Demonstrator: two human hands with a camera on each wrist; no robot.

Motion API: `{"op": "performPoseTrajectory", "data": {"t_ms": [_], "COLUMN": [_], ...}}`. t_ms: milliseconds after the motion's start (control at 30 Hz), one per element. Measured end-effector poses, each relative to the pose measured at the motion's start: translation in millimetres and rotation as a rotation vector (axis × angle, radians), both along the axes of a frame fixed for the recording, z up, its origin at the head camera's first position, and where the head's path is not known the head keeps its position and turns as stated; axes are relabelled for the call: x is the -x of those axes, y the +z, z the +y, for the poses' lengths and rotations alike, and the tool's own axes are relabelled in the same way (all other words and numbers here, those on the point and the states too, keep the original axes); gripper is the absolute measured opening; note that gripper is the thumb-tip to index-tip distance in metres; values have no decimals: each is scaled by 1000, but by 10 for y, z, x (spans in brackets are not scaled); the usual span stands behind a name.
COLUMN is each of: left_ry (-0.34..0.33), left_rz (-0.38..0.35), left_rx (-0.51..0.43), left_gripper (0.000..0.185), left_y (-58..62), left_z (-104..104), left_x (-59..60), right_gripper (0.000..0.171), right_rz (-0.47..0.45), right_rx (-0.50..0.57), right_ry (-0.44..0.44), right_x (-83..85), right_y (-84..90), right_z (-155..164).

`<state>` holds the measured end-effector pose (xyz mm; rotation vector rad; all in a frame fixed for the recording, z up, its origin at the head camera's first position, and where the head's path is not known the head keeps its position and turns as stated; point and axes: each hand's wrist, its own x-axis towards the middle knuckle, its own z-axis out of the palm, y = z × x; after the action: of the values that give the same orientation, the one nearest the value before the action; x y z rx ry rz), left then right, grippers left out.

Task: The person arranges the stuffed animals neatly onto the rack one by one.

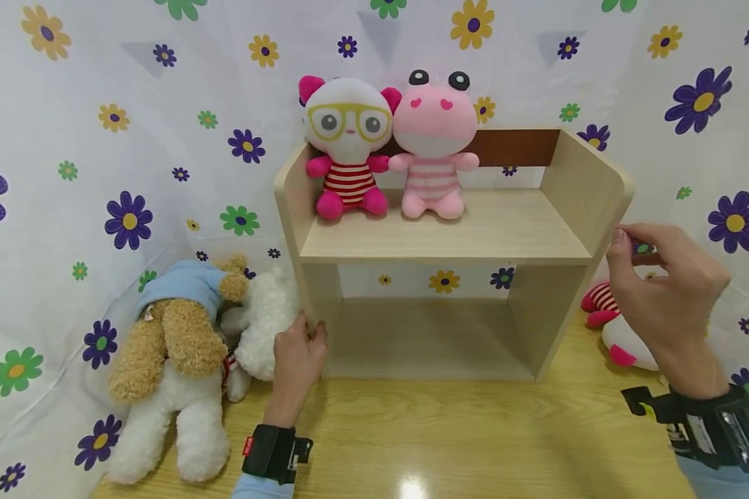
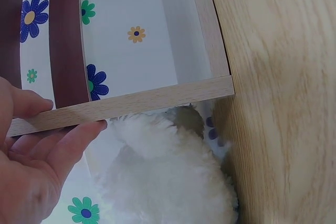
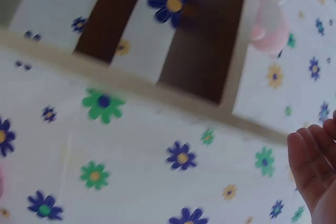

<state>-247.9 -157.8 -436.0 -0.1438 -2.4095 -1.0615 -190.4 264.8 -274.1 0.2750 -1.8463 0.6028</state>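
The shelf (image 1: pixel 505 222), probably stiff and heavyish, is standing at twelve o'clock; the left hand (image 1: pixel 299 355) is pinching its eight-o'clock edge, seemingly a sound hold, the right hand (image 1: pixel 677 294) (grip unclear) resting at three.

Readable text: none | red tags (image 1: pixel 247 445) on left and right wrist straps (image 1: pixel 273 452): too small | label (image 1: pixel 149 313) on left brown plush (image 1: pixel 193 339): illegible

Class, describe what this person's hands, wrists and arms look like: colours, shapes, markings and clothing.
The left hand and right hand are bare. Each wrist wears a black strapped-on device: the left device has a small red tag; the right device has a projecting black bracket and pale patches. Light blue sleeves show past them.
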Motion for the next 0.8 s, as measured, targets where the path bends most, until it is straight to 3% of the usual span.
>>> {"op": "performPoseTrajectory", "data": {"t_ms": [167,467,633,800], "left_ry": [6,17,21,15], "left_rz": [36,-36,-17,-20], "left_rx": [12,19,19,6], "left_gripper": [22,17,19,18], "left_y": [14,3,-10,-16], "left_z": [2,6,6,1], "left_x": [12,-18,-8,1], "right_gripper": [27,23,26,40], "right_rz": [-19,-206,-390,-697], "right_rx": [-1,47,54,25], "right_ry": [-74,-178,-235,-245], "right_x": [5,45,86,123], "right_y": [-252,-918,-1204,-1446], "right_z": [306,873,1107,1340]}}
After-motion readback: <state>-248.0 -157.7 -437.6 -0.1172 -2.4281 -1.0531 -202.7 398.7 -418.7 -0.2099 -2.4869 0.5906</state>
